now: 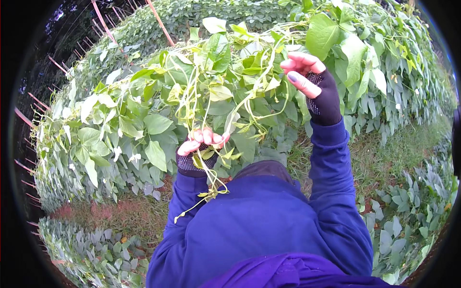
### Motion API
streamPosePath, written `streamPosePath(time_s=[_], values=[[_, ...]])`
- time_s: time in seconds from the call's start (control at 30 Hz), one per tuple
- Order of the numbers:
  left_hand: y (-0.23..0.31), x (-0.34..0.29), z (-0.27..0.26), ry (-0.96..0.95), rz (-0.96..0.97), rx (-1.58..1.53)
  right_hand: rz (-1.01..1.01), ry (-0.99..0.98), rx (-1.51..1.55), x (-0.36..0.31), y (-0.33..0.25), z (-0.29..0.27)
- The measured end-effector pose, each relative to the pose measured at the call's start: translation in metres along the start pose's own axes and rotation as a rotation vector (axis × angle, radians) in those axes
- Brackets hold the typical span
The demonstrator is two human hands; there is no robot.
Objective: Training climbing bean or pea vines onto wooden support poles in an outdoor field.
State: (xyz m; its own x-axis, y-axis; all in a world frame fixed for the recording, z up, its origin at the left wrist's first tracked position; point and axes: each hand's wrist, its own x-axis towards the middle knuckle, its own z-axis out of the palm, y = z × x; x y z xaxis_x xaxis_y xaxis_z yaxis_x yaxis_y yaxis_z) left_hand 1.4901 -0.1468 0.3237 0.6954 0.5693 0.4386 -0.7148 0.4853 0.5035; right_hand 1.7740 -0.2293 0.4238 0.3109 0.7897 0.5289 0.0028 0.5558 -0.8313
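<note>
My left hand [204,144], in a dark fingerless glove with pale grip dots, is closed around several thin vine stems [194,98]. The stems hang down from the leafy row above, and their curled tips [211,192] dangle below my fingers over my blue sleeve. Higher up and to the right, my right hand [314,84] is raised beside large green leaves [322,36]. Its fingers are curved with a gap between thumb and fingertips, and nothing shows between them. A pale stem [261,79] runs between the two hands.
A dense hedge of climbing vines [129,122] with small white flowers spans the view ahead. Reddish poles [160,23] stand at the far left. Grass and red soil [108,213] form a path at my sides, with more low leafy plants [398,240] behind.
</note>
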Motion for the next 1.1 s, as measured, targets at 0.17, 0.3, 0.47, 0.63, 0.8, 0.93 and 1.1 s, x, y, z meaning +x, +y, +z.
streamPosePath(time_s=[0.17, 0.3, 0.47, 0.63, 0.8, 0.93, 1.1], values=[[0.013, -0.008, 0.003, 0.047, -0.102, 0.054, -0.189, -0.594, -0.908, 0.004, -0.001, 0.046], [0.043, -0.022, -0.016, 0.04, -0.041, -0.017, -0.069, -0.687, -1.093, -0.012, 0.023, 0.028], [0.075, -0.042, -0.027, 0.237, -0.144, 0.199, 0.065, -0.659, -1.301, -0.022, 0.023, -0.018], [0.101, -0.05, -0.009, 0.284, -0.258, 0.39, 0.351, -0.646, -1.369, -0.031, 0.017, -0.054], [0.089, -0.05, 0.017, 0.426, -0.396, 0.831, 0.586, -0.654, -0.581, -0.015, -0.035, -0.01], [0.078, -0.05, 0.031, 0.424, -0.43, 0.923, -0.032, -0.658, -0.651, 0.016, -0.073, 0.044], [0.073, -0.052, 0.046, 0.399, -0.439, 1.025, -0.95, -0.652, -1.368, 0.085, -0.049, 0.111]])
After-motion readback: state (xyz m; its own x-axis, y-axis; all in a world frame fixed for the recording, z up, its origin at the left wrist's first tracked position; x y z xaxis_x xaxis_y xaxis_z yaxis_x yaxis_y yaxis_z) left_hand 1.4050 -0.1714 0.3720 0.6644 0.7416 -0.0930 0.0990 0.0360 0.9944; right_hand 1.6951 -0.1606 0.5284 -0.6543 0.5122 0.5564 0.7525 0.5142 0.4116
